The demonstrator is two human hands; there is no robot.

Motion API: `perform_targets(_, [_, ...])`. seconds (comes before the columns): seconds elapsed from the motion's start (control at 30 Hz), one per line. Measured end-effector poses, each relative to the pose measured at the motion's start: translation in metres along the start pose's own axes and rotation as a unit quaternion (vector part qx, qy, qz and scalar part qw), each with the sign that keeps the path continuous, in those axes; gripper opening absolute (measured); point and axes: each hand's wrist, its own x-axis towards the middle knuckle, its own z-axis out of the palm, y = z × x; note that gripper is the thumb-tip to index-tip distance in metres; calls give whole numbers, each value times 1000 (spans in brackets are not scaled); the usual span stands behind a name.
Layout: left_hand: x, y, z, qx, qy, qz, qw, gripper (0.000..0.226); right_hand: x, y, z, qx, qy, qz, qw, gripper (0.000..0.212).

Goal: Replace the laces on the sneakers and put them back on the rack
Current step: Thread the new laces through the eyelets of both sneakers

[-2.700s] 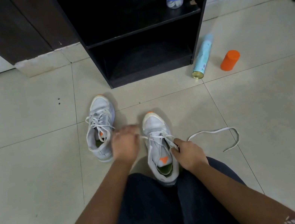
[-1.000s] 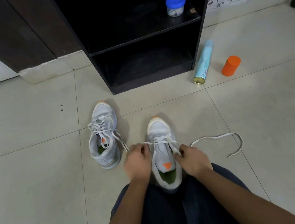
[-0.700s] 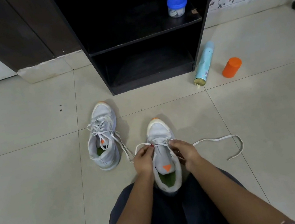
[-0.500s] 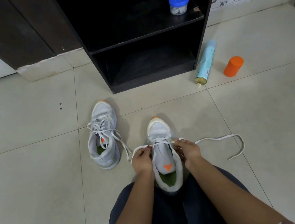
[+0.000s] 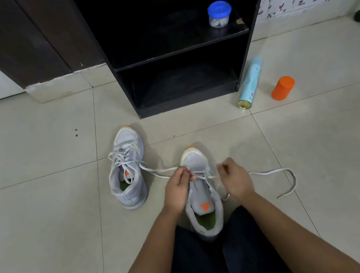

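A grey sneaker [image 5: 204,206] with an orange toe stands on the floor between my knees, toe pointing away. My left hand [image 5: 177,192] pinches its white lace [image 5: 274,171] at the lower eyelets on the left side. On the sneaker's right side, my right hand [image 5: 236,179] grips the other part of the lace, whose long free end trails right across the tiles. A second grey sneaker [image 5: 127,169], laced, sits to the left, its loose lace end running toward my left hand. The black shoe rack [image 5: 178,52] stands open ahead.
A blue-lidded jar [image 5: 219,13] sits on the rack's upper shelf. A light blue spray can [image 5: 250,83] lies on the floor right of the rack, beside an orange cap [image 5: 283,88]. A dark door frame [image 5: 20,41] stands at the left, floral wallpaper at the right.
Both hands have moved up from the sneaker's collar toward its lower eyelets, and the lace between them has drawn tighter. The left sneaker has not moved.
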Motion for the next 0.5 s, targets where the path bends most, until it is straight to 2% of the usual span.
perform_targets(0.03, [2, -1, -5, 117, -33, 46, 992, 23, 1, -5, -3, 9, -4, -109, 994, 19])
perform_targets(0.1, [3, 6, -10, 318, -82, 146, 933, 18, 8, -16, -5, -78, -104, -264, 956, 38])
perform_targets(0.17, [1, 16, -15, 422, -92, 183, 883, 17, 15, -30, -7, -219, -205, -294, 908, 35])
perform_targets(0.23, [1, 18, -21, 456, -79, 177, 868, 20, 18, -40, -10, -324, -242, -283, 870, 33])
perform_targets(0.3, [0, 17, -28, 423, -77, 165, 888, 24, 17, -47, -19, -334, -223, -297, 866, 33])
perform_targets(0.33, [-1, 14, -31, 366, -71, 148, 916, 24, 15, -49, -25, -308, -212, -302, 877, 30])
perform_targets(0.4, [-2, 8, -32, 196, -28, 80, 977, 24, 12, -48, -41, -249, -192, -289, 904, 24])
perform_targets(0.43, [-2, 2, -33, 111, 4, 32, 993, 26, 11, -45, -49, -224, -182, -278, 916, 22])
perform_targets(0.5, [-1, -10, -33, -6, 72, -63, 995, 29, 5, -36, -66, -189, -157, -252, 936, 24])
